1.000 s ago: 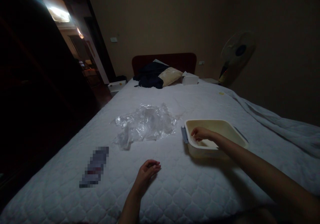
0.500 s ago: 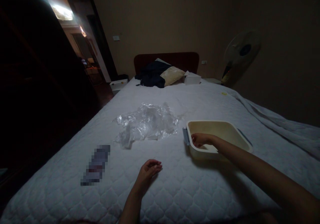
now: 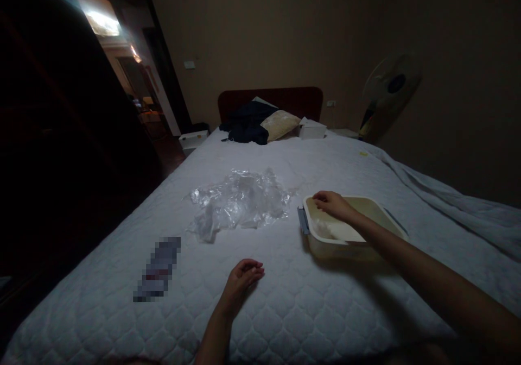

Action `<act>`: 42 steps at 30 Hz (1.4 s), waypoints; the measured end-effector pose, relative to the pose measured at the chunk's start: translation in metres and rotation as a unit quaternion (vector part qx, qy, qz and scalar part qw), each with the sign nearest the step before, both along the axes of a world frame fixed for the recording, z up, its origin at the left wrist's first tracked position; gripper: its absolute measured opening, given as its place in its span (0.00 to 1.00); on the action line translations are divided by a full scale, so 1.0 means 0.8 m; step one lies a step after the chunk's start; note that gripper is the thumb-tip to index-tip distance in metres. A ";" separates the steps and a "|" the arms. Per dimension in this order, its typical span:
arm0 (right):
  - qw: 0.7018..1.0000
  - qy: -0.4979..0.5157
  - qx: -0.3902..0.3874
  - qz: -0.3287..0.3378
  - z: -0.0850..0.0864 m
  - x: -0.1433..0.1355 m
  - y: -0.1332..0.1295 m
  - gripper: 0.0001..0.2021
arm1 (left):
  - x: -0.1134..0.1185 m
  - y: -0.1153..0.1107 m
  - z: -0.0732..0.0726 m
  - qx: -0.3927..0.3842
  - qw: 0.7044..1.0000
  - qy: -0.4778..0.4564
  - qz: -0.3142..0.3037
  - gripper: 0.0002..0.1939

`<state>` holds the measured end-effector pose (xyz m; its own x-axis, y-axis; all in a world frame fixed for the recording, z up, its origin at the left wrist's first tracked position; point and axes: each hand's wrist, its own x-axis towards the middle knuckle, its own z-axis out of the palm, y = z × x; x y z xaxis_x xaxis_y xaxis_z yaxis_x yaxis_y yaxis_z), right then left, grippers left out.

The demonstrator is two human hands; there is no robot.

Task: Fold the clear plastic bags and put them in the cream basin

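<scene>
A cream plastic bin (image 3: 345,249) with grey side handles stands on the right of the bed. My right hand (image 3: 332,205) is over its inside, near the left back rim. Its fingers are loosely bent and apart, and I see nothing held in them. Below the hand, a small whitish crumpled thing (image 3: 322,227) lies inside the bin by the left wall; its kind is unclear. My left hand (image 3: 245,276) rests on the quilted bed cover, palm turned inward, fingers slightly curled and holding nothing. Beyond it spreads a heap of crumpled clear plastic (image 3: 244,199).
A blurred-out flat item (image 3: 158,270) lies on the bed (image 3: 293,310) at the left. Towards the headboard are dark cloth (image 3: 248,123), a beige pillow (image 3: 280,123) and a white box (image 3: 312,130). A fan (image 3: 393,90) stands at the back right. Rumpled bedding (image 3: 439,191) lines the right edge.
My right hand has risen from inside the bin to about rim height, uncovering the whitish thing below it. My left hand has stayed in place.
</scene>
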<state>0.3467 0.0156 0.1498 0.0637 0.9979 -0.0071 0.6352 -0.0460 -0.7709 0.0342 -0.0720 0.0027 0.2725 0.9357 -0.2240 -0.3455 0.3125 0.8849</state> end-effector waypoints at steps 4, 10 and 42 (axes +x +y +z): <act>0.956 -0.088 0.278 0.035 0.021 -0.054 -0.024 0.09 | 0.003 -0.001 0.004 -0.002 0.999 -0.034 0.018 0.11; 0.928 -0.103 0.331 0.138 -0.046 -0.159 -0.055 0.13 | 0.011 0.005 0.004 0.021 0.998 -0.041 0.038 0.13; 0.915 -0.232 0.313 0.108 -0.180 -0.223 -0.016 0.14 | -0.080 0.080 -0.008 0.356 0.611 0.667 0.237 0.09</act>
